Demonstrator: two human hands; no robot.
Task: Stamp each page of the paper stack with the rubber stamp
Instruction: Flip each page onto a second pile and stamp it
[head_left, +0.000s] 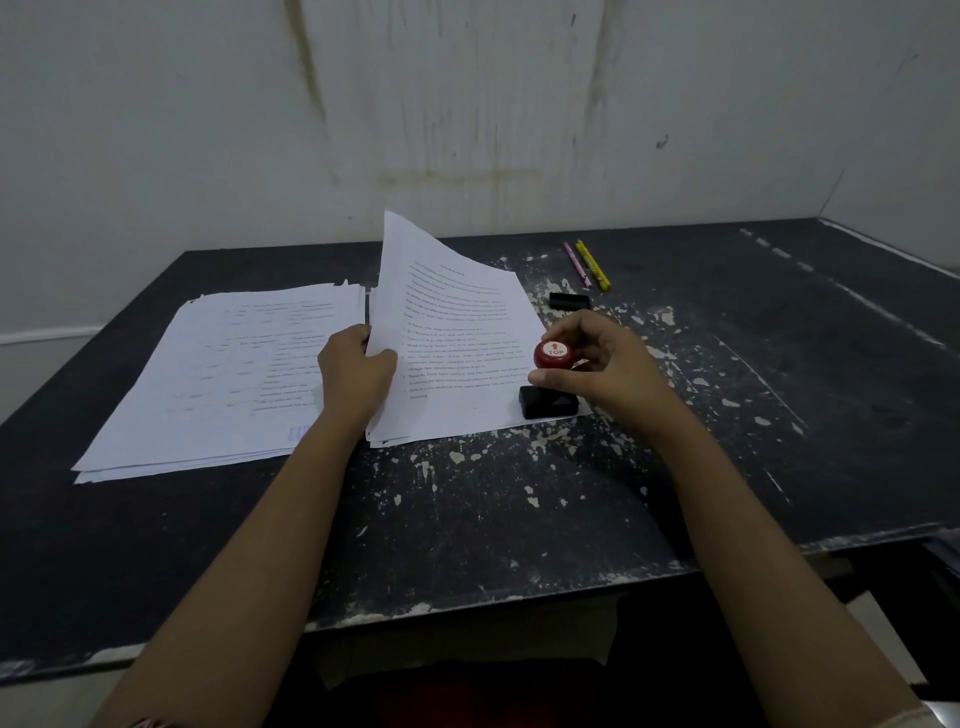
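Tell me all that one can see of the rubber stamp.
The rubber stamp has a round red knob, marked TOP under an arrow, above a black plastic-looking rectangular base. It stands upright on the lower right corner of the printed page. The right hand holds it, thumb and fingers curled round it below the knob. Its printing face is hidden.

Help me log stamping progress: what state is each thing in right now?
rubber stamp: upright, base down on the top page's near right corner.
top page: left edge lifted, curling up.
left pile: flat, face up, blue mark at near edge.
left hand: pinches the page's lifted edge.
right hand: fingers grip the stamp.
small black piece: lying loose on the table.
pencils: lying side by side.
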